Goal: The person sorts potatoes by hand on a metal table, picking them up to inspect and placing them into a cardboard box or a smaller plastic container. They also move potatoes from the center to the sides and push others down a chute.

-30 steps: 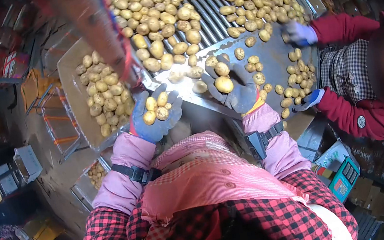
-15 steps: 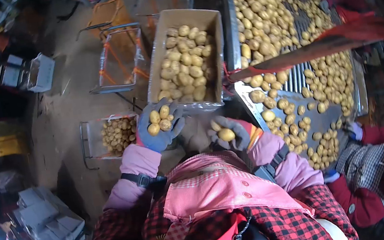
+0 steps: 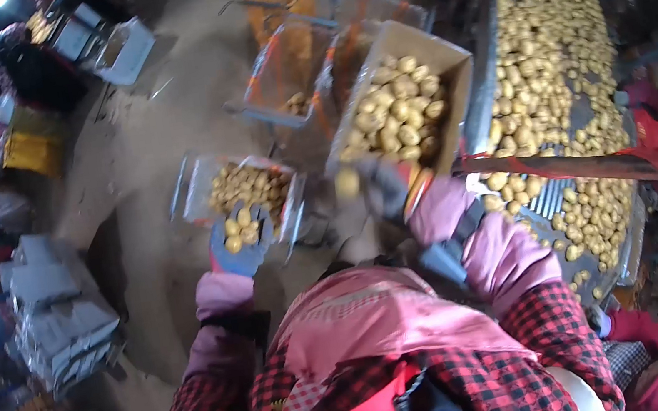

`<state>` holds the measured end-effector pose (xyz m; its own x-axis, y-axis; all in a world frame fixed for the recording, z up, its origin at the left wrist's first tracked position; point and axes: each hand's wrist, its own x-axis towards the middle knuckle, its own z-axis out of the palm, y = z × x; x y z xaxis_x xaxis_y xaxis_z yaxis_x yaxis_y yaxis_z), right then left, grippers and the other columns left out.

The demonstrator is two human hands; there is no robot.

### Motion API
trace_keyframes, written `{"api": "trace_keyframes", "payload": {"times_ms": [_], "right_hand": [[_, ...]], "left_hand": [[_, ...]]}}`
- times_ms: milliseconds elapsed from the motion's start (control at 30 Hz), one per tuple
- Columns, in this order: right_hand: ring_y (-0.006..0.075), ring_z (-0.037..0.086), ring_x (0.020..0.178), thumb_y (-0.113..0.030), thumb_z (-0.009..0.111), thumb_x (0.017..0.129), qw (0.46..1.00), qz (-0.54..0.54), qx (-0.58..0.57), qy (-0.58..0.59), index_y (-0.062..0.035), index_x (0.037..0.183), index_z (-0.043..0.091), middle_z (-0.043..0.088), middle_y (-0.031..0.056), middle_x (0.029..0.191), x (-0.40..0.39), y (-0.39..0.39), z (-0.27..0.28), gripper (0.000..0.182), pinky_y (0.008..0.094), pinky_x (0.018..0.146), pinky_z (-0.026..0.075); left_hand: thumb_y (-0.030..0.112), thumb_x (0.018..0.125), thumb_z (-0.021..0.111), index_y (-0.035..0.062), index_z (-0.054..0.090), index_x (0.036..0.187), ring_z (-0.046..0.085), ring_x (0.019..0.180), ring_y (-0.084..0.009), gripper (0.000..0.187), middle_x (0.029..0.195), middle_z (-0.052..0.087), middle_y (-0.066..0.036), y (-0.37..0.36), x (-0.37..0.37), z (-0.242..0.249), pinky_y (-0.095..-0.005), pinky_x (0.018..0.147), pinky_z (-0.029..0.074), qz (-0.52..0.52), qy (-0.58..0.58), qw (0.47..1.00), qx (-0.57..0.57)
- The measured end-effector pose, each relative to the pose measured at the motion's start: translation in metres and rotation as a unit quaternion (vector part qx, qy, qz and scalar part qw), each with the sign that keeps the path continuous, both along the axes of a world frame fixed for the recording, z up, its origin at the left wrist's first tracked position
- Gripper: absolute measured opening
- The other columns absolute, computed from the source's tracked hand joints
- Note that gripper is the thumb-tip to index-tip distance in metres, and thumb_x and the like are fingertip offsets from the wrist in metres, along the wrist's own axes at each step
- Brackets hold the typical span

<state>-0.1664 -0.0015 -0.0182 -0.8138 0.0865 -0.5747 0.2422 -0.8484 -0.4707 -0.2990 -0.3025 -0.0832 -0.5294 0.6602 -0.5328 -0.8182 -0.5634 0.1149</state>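
My left hand (image 3: 239, 256), in a blue-grey glove, is palm up and cups several small potatoes (image 3: 241, 228). It is just over the near edge of a plastic-lined crate (image 3: 195, 199) of small potatoes. My gloved right hand (image 3: 384, 188) is smeared by motion just below the near end of a cardboard box (image 3: 457, 86). A blurred potato (image 3: 347, 183) shows at its fingers, which appear to hold it. Inside the box lie larger potatoes (image 3: 396, 116).
A sorting conveyor (image 3: 489, 90) covered with potatoes runs along the right, crossed by a red-wrapped bar (image 3: 576, 168). Plastic-lined frames (image 3: 285, 69) stand beyond the crate. Stacked cartons (image 3: 65, 301) are at left. A co-worker's red sleeve (image 3: 641, 330) shows at lower right.
My left hand has moved left and down to the small-potato crate with its potatoes. My right hand has risen towards the box. The view has turned, shifting the box and conveyor right.
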Motion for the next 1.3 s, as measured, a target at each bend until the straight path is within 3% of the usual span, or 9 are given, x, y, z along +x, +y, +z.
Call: {"api": "trace_keyframes", "payload": {"times_ms": [33, 100, 300, 467, 700, 900, 1067, 1233, 1300], "right_hand": [[0.0181, 0.056, 0.113, -0.020, 0.042, 0.103, 0.982, -0.016, -0.183, 0.051, -0.0070, 0.135, 0.049, 0.058, 0.0068, 0.121, -0.029, 0.015, 0.001, 0.035, 0.0297, 0.100, 0.045], [0.0241, 0.059, 0.112, -0.032, 0.047, 0.101, 0.937, 0.026, 0.235, 0.257, -0.0053, 0.126, 0.053, 0.059, 0.0126, 0.118, -0.067, 0.041, 0.065, 0.037, 0.0336, 0.096, 0.050], [0.0263, 0.052, 0.124, -0.043, 0.053, 0.097, 0.976, 0.031, 0.026, 0.216, -0.0015, 0.142, 0.036, 0.049, 0.0160, 0.137, -0.009, 0.040, 0.010, 0.063, 0.0365, 0.106, 0.042], [0.0212, 0.048, 0.125, -0.052, 0.060, 0.089, 0.988, 0.010, 0.045, 0.149, -0.0035, 0.144, 0.034, 0.044, 0.0118, 0.142, 0.138, 0.014, -0.044, 0.078, 0.0319, 0.104, 0.040], [0.0212, 0.056, 0.115, -0.029, 0.069, 0.089, 0.938, -0.275, 0.062, 0.202, -0.0055, 0.141, 0.040, 0.052, 0.0133, 0.131, 0.304, -0.063, -0.099, 0.064, 0.0324, 0.097, 0.046], [0.0190, 0.059, 0.109, -0.025, 0.059, 0.097, 0.918, -0.350, 0.149, -0.112, -0.0026, 0.134, 0.048, 0.056, 0.0120, 0.123, 0.363, -0.106, -0.047, 0.045, 0.0292, 0.090, 0.051], [0.0305, 0.059, 0.108, -0.019, 0.056, 0.093, 0.822, -0.430, 0.238, -0.289, -0.0019, 0.127, 0.054, 0.060, 0.0152, 0.118, 0.408, -0.114, -0.056, 0.038, 0.0362, 0.093, 0.049], [0.0357, 0.058, 0.113, -0.023, 0.064, 0.084, 0.601, -0.269, 0.616, -0.432, -0.0128, 0.124, 0.059, 0.061, 0.0130, 0.123, 0.420, -0.063, -0.049, 0.042, 0.0416, 0.098, 0.046], [0.0324, 0.056, 0.111, -0.022, 0.064, 0.080, 0.516, -0.191, 0.724, -0.415, -0.0090, 0.114, 0.061, 0.061, 0.0129, 0.113, 0.398, -0.033, -0.043, 0.037, 0.0416, 0.095, 0.046]], "left_hand": [[0.047, 0.095, 0.052, 0.0111, 0.053, 0.130, 0.051, 0.122, -0.0317, 0.050, 0.129, 0.057, -0.010, -0.004, -0.006, -0.003, -0.0505, 0.102, 0.044, 0.014, 0.001, 1.000, -0.009], [0.045, 0.094, 0.052, 0.0104, 0.053, 0.128, 0.052, 0.121, -0.0335, 0.049, 0.128, 0.057, -0.011, -0.023, -0.011, 0.000, -0.0514, 0.100, 0.045, 0.034, 0.014, 0.998, -0.050], [0.047, 0.091, 0.053, 0.0095, 0.045, 0.135, 0.047, 0.126, -0.0324, 0.059, 0.136, 0.049, -0.011, -0.004, -0.063, 0.016, -0.0559, 0.096, 0.045, -0.075, 0.027, 0.969, -0.233], [0.036, 0.090, 0.055, 0.0069, 0.051, 0.128, 0.054, 0.119, -0.0270, 0.048, 0.128, 0.056, -0.013, 0.011, -0.076, -0.007, -0.0433, 0.097, 0.046, -0.275, 0.700, 0.353, -0.556], [0.030, 0.092, 0.052, 0.0056, 0.060, 0.122, 0.054, 0.121, -0.0266, 0.040, 0.125, 0.060, -0.010, 0.173, 0.016, 0.040, -0.0408, 0.093, 0.046, -0.211, 0.960, -0.150, -0.105], [0.037, 0.095, 0.055, 0.0049, 0.044, 0.140, 0.047, 0.128, -0.0318, 0.056, 0.140, 0.048, -0.017, 0.318, 0.150, 0.042, -0.0422, 0.104, 0.039, -0.638, 0.641, 0.425, 0.044], [0.054, 0.081, 0.063, 0.0059, 0.040, 0.143, 0.037, 0.128, -0.0454, 0.082, 0.140, 0.039, -0.028, 0.386, 0.268, 0.019, -0.0547, 0.109, 0.027, -0.422, 0.906, -0.022, -0.021], [0.046, 0.081, 0.063, 0.0099, 0.045, 0.139, 0.042, 0.127, -0.0389, 0.071, 0.141, 0.043, -0.019, 0.398, 0.362, 0.026, -0.0505, 0.111, 0.027, -0.452, 0.883, -0.055, 0.116], [0.030, 0.086, 0.062, 0.0076, 0.049, 0.135, 0.048, 0.123, -0.0366, 0.056, 0.137, 0.048, -0.018, 0.409, 0.378, 0.023, -0.0426, 0.110, 0.032, -0.524, 0.801, 0.156, 0.245]]}}
